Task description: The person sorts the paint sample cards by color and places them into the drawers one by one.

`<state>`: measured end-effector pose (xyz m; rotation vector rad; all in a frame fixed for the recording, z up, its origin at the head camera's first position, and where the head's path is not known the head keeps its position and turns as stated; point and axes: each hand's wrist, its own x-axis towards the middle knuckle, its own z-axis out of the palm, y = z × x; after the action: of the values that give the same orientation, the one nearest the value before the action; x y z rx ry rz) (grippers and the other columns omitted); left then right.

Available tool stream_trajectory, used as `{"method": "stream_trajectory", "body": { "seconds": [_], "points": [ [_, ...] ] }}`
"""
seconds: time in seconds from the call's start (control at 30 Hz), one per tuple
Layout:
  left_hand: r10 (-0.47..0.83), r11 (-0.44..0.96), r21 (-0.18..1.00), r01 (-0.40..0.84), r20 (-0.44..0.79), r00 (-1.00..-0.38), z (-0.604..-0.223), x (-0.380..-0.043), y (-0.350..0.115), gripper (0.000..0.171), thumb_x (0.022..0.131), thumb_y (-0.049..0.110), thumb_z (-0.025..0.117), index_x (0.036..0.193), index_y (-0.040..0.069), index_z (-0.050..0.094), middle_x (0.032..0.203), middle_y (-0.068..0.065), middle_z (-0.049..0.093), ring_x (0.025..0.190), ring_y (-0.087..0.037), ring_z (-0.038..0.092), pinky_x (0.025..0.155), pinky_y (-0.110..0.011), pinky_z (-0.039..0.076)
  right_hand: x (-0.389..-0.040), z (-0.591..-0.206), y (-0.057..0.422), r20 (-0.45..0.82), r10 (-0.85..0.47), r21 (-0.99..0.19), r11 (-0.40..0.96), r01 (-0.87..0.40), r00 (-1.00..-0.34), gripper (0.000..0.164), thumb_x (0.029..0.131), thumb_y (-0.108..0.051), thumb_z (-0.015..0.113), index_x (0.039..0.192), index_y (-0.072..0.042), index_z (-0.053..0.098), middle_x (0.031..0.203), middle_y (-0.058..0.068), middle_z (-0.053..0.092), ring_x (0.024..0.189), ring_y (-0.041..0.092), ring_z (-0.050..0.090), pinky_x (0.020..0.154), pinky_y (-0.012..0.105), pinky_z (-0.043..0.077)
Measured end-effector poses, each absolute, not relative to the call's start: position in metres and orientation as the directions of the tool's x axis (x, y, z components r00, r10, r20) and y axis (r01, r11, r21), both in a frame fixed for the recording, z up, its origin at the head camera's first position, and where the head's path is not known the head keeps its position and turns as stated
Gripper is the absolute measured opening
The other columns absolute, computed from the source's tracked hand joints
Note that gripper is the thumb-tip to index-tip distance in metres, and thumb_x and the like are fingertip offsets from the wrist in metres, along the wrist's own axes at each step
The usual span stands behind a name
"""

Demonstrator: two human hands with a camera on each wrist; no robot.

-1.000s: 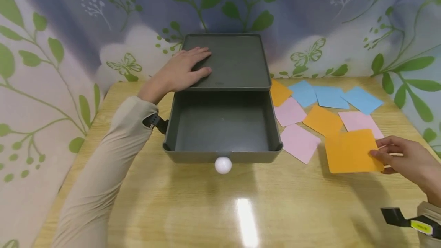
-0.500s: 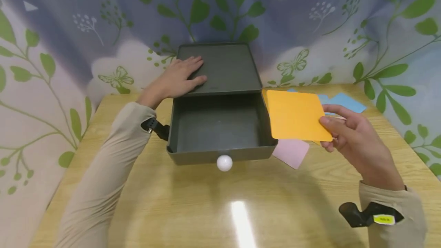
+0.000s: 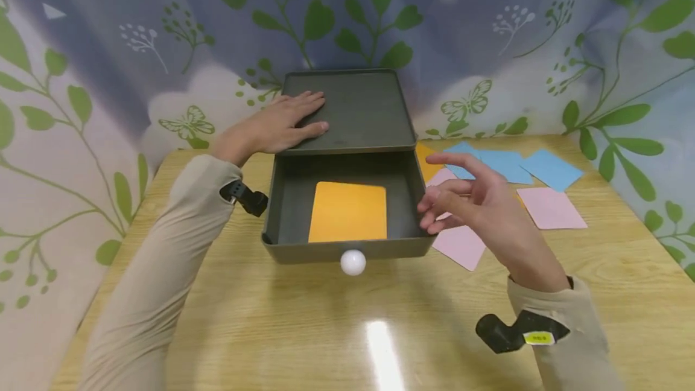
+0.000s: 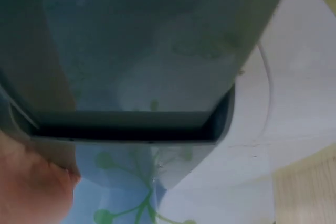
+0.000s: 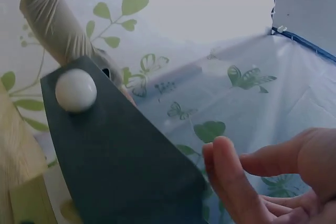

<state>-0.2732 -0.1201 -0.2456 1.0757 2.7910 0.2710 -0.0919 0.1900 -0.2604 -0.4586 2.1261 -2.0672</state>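
A dark grey drawer (image 3: 293,216) with a round white knob (image 3: 353,262) is pulled out of its dark grey box (image 3: 364,107). Flat inside the drawer lies an orange card (image 3: 349,212). My left hand (image 3: 277,122) rests on the top of the box, fingers spread. At the drawer's right wall hovers my right hand (image 3: 483,210), holding nothing, its fingers loosely bent. In the right wrist view, the same hand (image 5: 273,182) is beside the drawer front (image 5: 126,156), with a gap between thumb and fingers. The left wrist view shows part of the left hand (image 4: 34,187) below the box.
Right of the box, blue cards (image 3: 552,169), pink cards (image 3: 551,208) and orange cards (image 3: 428,162) lie on the wooden table (image 3: 304,330). My right hand hides some of them. A patterned curtain (image 3: 347,11) hangs close behind the box.
My right hand has carried the orange card left from the table's right side and let go of it in the drawer. The left hand stays on the box.
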Motion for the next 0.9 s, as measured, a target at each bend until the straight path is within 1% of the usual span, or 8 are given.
{"method": "stream_trajectory", "body": {
  "seconds": [0.1,0.2,0.3,0.4,0.5,0.63,0.77,0.9],
  "points": [
    [0.671,0.73,0.223,0.645,-0.061,-0.738,-0.247,-0.273,-0.123,0.068,0.104,0.044,0.036,0.155,0.005,0.015,0.161,-0.011,0.009,0.148,-0.028,0.004,0.118,-0.047,0.003,-0.096,-0.266,0.209,0.133,-0.234,-0.991,-0.008,-0.135,-0.963,0.04,0.094,-0.002,0.061,0.131,-0.004,0.049,0.086,0.013,0.069,0.071,0.025,0.068,0.069,0.04,0.059],
    [0.67,0.731,0.224,0.645,-0.053,-0.741,-0.248,-0.273,-0.123,0.068,0.104,0.044,0.036,0.155,0.005,0.015,0.161,-0.011,0.01,0.148,-0.028,0.005,0.118,-0.047,0.003,-0.113,-0.277,0.236,0.097,-0.138,-0.959,0.252,-0.129,-0.986,0.038,0.095,-0.01,0.063,0.13,-0.002,0.05,0.093,0.014,0.07,0.075,0.022,0.07,0.069,0.034,0.059],
    [0.673,0.727,0.225,0.649,-0.043,-0.739,-0.247,-0.274,-0.122,0.067,0.104,0.043,0.037,0.155,0.005,0.015,0.161,-0.011,0.01,0.148,-0.028,0.005,0.118,-0.047,0.003,-0.134,-0.294,0.261,0.004,-0.06,-0.725,0.688,-0.045,-0.998,0.046,0.096,-0.02,0.062,0.132,0.004,0.048,0.107,0.024,0.065,0.092,0.031,0.067,0.076,0.041,0.056],
    [0.682,0.721,0.218,0.658,-0.052,-0.73,-0.247,-0.275,-0.121,0.067,0.104,0.043,0.037,0.155,0.005,0.015,0.161,-0.011,0.01,0.148,-0.028,0.005,0.118,-0.047,0.003,-0.151,-0.313,0.281,-0.11,-0.032,-0.415,0.91,0.017,-0.993,0.053,0.094,-0.023,0.063,0.13,0.012,0.047,0.117,0.034,0.058,0.104,0.046,0.057,0.081,0.053,0.05],
    [0.692,0.713,0.217,0.667,-0.067,-0.719,-0.244,-0.275,-0.121,0.067,0.104,0.043,0.036,0.155,0.004,0.014,0.161,-0.011,0.008,0.148,-0.028,0.004,0.118,-0.046,0.002,-0.165,-0.33,0.297,-0.235,-0.007,-0.326,0.943,0.072,-0.972,0.059,0.091,-0.022,0.065,0.13,0.017,0.045,0.125,0.038,0.05,0.112,0.054,0.046,0.087,0.06,0.045],
    [0.697,0.71,0.219,0.669,-0.079,-0.713,-0.243,-0.276,-0.122,0.067,0.104,0.044,0.035,0.155,0.005,0.012,0.161,-0.011,0.007,0.148,-0.027,0.003,0.118,-0.046,0.001,-0.178,-0.348,0.314,-0.328,0.04,-0.295,0.945,0.142,-0.944,0.07,0.09,-0.026,0.065,0.135,0.02,0.037,0.135,0.04,0.039,0.12,0.058,0.037,0.092,0.065,0.04],
    [0.698,0.71,0.22,0.669,-0.089,-0.711,-0.243,-0.276,-0.123,0.068,0.104,0.044,0.034,0.155,0.005,0.011,0.162,-0.01,0.006,0.148,-0.026,0.003,0.118,-0.046,0.0,-0.185,-0.365,0.326,-0.346,0.029,-0.284,0.949,0.134,-0.938,0.075,0.093,-0.029,0.061,0.135,0.025,0.031,0.136,0.044,0.032,0.122,0.059,0.034,0.098,0.065,0.036],
    [0.703,0.704,0.223,0.674,-0.089,-0.705,-0.243,-0.276,-0.125,0.067,0.104,0.044,0.035,0.155,0.005,0.012,0.161,-0.01,0.006,0.148,-0.026,0.003,0.118,-0.046,0.001,-0.186,-0.381,0.332,-0.322,-0.028,-0.275,0.959,0.066,-0.946,0.071,0.093,-0.032,0.059,0.132,0.023,0.035,0.13,0.047,0.035,0.117,0.063,0.035,0.096,0.066,0.035]
  ]
}}
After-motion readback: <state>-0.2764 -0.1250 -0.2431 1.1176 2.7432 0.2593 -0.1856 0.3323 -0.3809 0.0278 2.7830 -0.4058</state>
